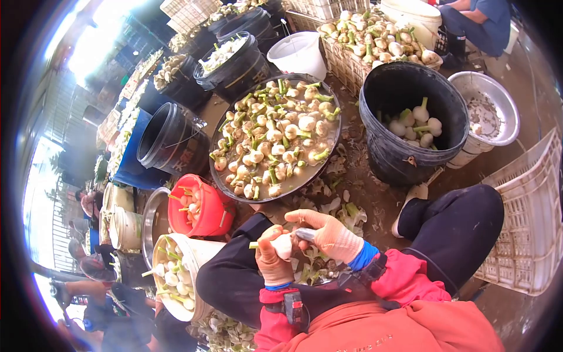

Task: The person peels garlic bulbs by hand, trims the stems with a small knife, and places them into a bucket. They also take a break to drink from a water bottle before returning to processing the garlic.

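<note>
Between my knees, my left hand [274, 258], in an orange-pink glove, grips a white bulb [282, 246] whose short green stem points left. My right hand [329, 233], gloved the same way, is closed around a small knife [305, 234] with its grey metal part close to the bulb's right side. Ahead of both hands stands a wide round tub [335, 126] of muddy water with many bulbs [275, 135] in it. Peeled leaves [316, 264] lie on the ground below my hands.
Near my left knee are a red bucket [217, 208] and a white bucket [202, 249], both holding bulbs. A black bucket [381, 152] with white bulbs stands ahead right, beside a metal basin [510, 111]. A white crate [528, 217] is at the right. Other people sit at the upper right and lower left.
</note>
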### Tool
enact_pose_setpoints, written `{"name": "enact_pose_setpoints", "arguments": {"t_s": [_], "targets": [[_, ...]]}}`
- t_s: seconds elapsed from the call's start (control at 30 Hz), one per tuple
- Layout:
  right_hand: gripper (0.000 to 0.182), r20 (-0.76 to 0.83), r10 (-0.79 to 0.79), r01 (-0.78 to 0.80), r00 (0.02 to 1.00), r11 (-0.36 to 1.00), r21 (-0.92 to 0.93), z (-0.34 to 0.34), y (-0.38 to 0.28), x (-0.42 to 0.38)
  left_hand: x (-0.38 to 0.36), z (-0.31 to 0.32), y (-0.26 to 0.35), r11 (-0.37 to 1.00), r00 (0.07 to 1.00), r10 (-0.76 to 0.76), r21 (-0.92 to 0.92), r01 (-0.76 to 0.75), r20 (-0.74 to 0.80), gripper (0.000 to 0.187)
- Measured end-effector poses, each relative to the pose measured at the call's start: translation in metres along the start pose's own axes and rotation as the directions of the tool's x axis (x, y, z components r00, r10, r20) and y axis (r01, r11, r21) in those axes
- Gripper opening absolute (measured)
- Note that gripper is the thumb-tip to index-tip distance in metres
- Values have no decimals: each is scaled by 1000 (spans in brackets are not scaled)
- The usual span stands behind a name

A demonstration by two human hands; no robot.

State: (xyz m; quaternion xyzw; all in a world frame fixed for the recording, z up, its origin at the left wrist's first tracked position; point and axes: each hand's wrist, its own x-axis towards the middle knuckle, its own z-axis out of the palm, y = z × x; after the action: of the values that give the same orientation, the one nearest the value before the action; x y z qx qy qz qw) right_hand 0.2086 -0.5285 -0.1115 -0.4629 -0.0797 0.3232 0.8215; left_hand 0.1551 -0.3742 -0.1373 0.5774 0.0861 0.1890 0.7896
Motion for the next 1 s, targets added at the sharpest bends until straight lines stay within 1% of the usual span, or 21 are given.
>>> {"name": "enact_pose_setpoints", "arguments": {"t_s": [0.03,0.1,0.13,0.2,0.23,0.27,0.3,0.33,0.37,0.43,0.47,0.53,0.6,0.63,0.67,0.73,0.8,0.83,0.87,0.93,1.0], "targets": [[37,8,-55,53,998,986,158,-4,4,2,0,-1,1,984,990,-138,-119,133,-39,50],[39,30,-144,117,989,893,436,-12,-1,-1,1,-4,4,859,909,-413,-357,367,-61,56],[41,-3,-162,140,987,843,520,-17,-1,1,1,-6,5,861,909,-411,-356,364,-64,56],[49,-25,-267,235,963,792,563,-30,-3,3,2,-10,10,743,874,-484,-547,386,-40,51],[48,-28,-219,202,975,830,521,-34,-4,4,2,-14,10,715,882,-471,-583,385,5,42],[48,-25,-220,200,975,829,522,-30,-1,5,2,-13,11,717,884,-468,-582,382,3,42],[45,-65,-157,167,985,963,213,-22,2,5,2,-9,11,759,907,-421,-553,343,-15,39],[42,-128,-109,94,986,989,-117,-14,6,4,1,-6,10,796,927,-373,-523,304,-28,36],[43,-85,-174,125,981,907,-403,-11,19,7,0,-5,7,794,926,-376,-524,309,-25,36],[40,-68,-306,173,950,693,-700,1,34,10,-5,-9,-2,970,968,-226,-119,213,-108,34],[40,-51,-380,183,924,554,-812,4,39,11,-6,-16,-7,979,979,-204,-12,204,22,36],[39,-67,-451,189,890,499,-846,-2,49,17,-6,-10,-6,993,988,-106,-43,112,112,34],[38,-204,-227,74,952,820,-567,-20,58,25,-5,-2,4,862,970,-194,-446,240,147,34],[37,-243,-190,50,951,872,-486,-27,55,26,-2,-2,7,788,964,-222,-555,267,149,35],[37,-340,3,-91,940,966,-244,-32,51,25,2,-2,9,690,958,-258,-671,271,122,35],[34,-350,86,-169,933,962,-215,-39,46,22,6,-11,10,609,950,-299,-750,259,85,37],[35,-285,141,-231,948,922,-311,-41,40,19,10,-18,14,588,948,-309,-770,248,69,37],[41,-197,142,-217,970,869,-444,-49,50,23,11,-23,17,561,942,-330,-788,253,68,38],[41,-188,144,-215,971,869,-445,-53,60,24,17,-39,17,540,959,-280,-820,191,39,43],[48,-194,173,-260,966,640,-723,-53,63,22,37,-64,40,479,994,-66,-877,-42,-83,58],[44,-197,146,-244,970,616,-749,-50,61,21,50,-86,86,492,913,94,-779,-390,-397,82]]}}
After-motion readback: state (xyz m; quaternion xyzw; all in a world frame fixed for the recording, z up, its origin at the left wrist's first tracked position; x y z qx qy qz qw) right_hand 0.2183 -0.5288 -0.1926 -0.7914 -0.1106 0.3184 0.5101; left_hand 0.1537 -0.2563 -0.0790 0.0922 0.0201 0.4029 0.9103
